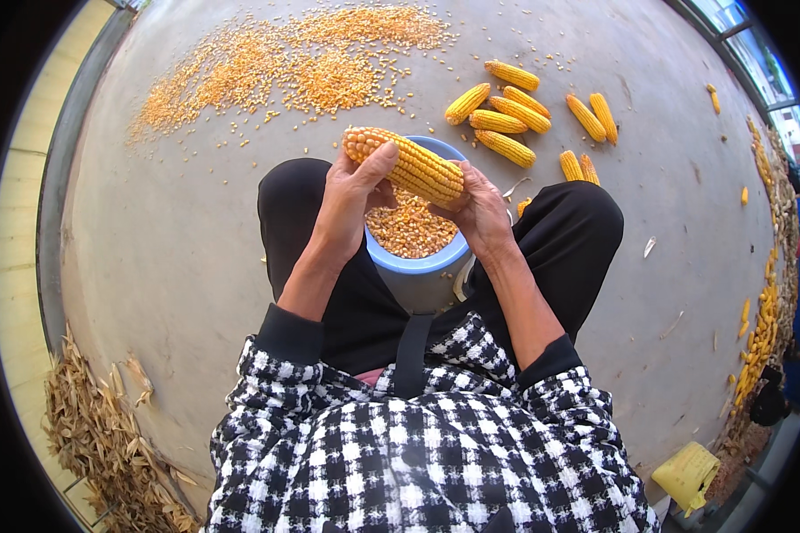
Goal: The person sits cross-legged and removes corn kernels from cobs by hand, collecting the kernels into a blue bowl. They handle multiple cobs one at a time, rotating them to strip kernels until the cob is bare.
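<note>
A yellow ear of corn (pixel 407 163), full of kernels, is held slantwise between both hands. My left hand (pixel 360 180) grips its left end, the thumb lying along the top. Around the right end are the fingers of my right hand (pixel 473 203). Right below the ear, between my knees, stands a bucket with a light blue rim (pixel 417 265), holding loose corn kernels (pixel 410 230). The hands and the ear cover part of its rim. Several more ears of corn (pixel 500 121) lie on the floor beyond the bucket, to the right.
Loose kernels (pixel 333 76) are spread over the concrete floor (pixel 173 233) ahead. Dry corn husks (pixel 100 433) are heaped at the lower left. Along the right edge lies a long row of ears (pixel 763 333), with a yellow container (pixel 687 474) near its lower end.
</note>
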A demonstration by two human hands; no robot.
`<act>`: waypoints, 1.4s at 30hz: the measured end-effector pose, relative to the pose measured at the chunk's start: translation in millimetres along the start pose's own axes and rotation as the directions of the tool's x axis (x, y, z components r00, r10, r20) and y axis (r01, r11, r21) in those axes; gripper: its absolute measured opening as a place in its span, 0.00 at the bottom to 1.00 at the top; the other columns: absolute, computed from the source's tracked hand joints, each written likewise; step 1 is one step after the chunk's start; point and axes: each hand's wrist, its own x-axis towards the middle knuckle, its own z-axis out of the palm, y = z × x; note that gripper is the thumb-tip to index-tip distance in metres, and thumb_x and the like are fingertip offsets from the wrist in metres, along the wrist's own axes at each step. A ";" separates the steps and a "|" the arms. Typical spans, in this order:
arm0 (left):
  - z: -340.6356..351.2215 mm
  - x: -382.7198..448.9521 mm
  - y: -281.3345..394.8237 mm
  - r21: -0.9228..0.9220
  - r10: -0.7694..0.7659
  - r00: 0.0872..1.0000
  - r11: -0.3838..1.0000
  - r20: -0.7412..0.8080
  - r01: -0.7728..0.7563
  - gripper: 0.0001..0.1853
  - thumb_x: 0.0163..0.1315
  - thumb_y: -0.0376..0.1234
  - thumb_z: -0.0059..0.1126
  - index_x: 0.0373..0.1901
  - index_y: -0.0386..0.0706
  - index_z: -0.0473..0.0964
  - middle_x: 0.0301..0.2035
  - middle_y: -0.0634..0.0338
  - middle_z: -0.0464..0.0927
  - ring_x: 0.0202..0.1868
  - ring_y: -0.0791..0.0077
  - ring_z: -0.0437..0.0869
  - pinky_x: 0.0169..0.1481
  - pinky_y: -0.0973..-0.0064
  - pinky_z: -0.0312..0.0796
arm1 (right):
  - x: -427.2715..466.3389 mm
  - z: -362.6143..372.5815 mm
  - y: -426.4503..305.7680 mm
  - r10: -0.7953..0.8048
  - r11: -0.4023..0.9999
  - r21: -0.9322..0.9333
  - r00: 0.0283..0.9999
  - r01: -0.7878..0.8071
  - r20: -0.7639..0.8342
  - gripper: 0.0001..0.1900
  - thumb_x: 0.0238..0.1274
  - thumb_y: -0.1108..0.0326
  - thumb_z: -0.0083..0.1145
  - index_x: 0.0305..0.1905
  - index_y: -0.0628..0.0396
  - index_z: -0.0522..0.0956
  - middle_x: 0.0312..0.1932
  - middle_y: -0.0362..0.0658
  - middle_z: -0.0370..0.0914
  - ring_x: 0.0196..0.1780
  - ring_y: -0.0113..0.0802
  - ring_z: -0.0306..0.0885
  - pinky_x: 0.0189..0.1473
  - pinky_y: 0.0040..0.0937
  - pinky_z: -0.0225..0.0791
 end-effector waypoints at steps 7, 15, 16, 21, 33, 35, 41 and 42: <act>5.0 34.2 -16.2 -0.044 -0.078 0.985 0.996 -0.152 0.073 0.20 0.67 0.49 0.58 0.47 0.42 0.72 0.37 0.63 0.78 0.38 0.77 0.82 0.42 0.75 0.76 | -13.9 14.0 -11.3 0.132 0.989 -0.079 0.982 -0.122 0.134 0.26 0.74 0.47 0.49 0.59 0.59 0.71 0.50 0.44 0.79 0.47 0.30 0.82 0.38 0.32 0.80; 7.4 34.3 -32.7 -0.184 -0.187 0.978 0.969 -0.095 0.168 0.18 0.67 0.44 0.60 0.47 0.40 0.72 0.35 0.62 0.79 0.36 0.76 0.82 0.42 0.75 0.77 | -15.5 18.5 -7.2 0.204 0.978 -0.092 0.932 -0.185 0.299 0.31 0.70 0.46 0.54 0.64 0.61 0.66 0.43 0.41 0.78 0.35 0.21 0.80 0.23 0.19 0.72; 7.7 34.5 -34.0 -0.160 -0.182 0.979 0.973 -0.091 0.166 0.19 0.67 0.45 0.59 0.47 0.40 0.73 0.35 0.62 0.79 0.35 0.76 0.83 0.41 0.76 0.76 | -15.2 20.0 -6.4 0.184 0.982 -0.084 0.941 -0.167 0.283 0.32 0.70 0.46 0.54 0.65 0.61 0.65 0.44 0.41 0.77 0.35 0.21 0.79 0.23 0.19 0.72; 4.7 40.3 -41.8 -0.184 -0.205 0.971 0.966 -0.126 0.180 0.18 0.67 0.44 0.58 0.47 0.38 0.73 0.35 0.61 0.80 0.35 0.76 0.82 0.43 0.75 0.75 | -15.7 25.2 -8.0 0.182 0.983 -0.043 0.934 -0.177 0.306 0.31 0.71 0.52 0.54 0.70 0.59 0.62 0.50 0.43 0.76 0.40 0.22 0.79 0.23 0.21 0.71; 10.0 49.1 -53.2 0.124 0.055 0.934 0.992 -0.353 -0.012 0.23 0.62 0.40 0.66 0.48 0.34 0.68 0.37 0.58 0.77 0.36 0.74 0.81 0.44 0.75 0.76 | -9.7 25.9 1.2 0.148 0.972 -0.208 0.974 -0.111 0.171 0.32 0.72 0.47 0.51 0.70 0.58 0.62 0.52 0.43 0.76 0.42 0.26 0.81 0.24 0.21 0.72; 8.8 49.6 -52.5 0.112 -0.011 0.938 0.992 -0.347 0.053 0.21 0.62 0.40 0.66 0.46 0.35 0.70 0.36 0.58 0.77 0.37 0.75 0.81 0.43 0.76 0.76 | -6.6 25.2 3.5 0.136 0.958 -0.272 0.980 -0.093 0.144 0.33 0.71 0.47 0.54 0.69 0.59 0.62 0.49 0.41 0.77 0.42 0.23 0.80 0.29 0.24 0.76; 6.3 51.6 -52.4 -0.104 -0.129 0.968 0.989 -0.213 0.109 0.17 0.63 0.39 0.65 0.43 0.36 0.72 0.34 0.60 0.78 0.35 0.75 0.82 0.42 0.75 0.76 | -11.4 21.0 -2.2 0.166 0.971 -0.200 0.969 -0.128 0.183 0.35 0.71 0.52 0.53 0.73 0.60 0.56 0.50 0.44 0.76 0.35 0.22 0.78 0.19 0.20 0.68; 6.2 52.0 -52.6 -0.126 -0.149 0.965 0.984 -0.214 0.124 0.17 0.63 0.39 0.65 0.43 0.36 0.72 0.34 0.60 0.78 0.34 0.75 0.82 0.41 0.75 0.76 | -12.9 21.9 -2.9 0.162 0.973 -0.196 0.969 -0.125 0.187 0.35 0.71 0.53 0.52 0.74 0.59 0.54 0.50 0.45 0.76 0.34 0.22 0.78 0.18 0.20 0.68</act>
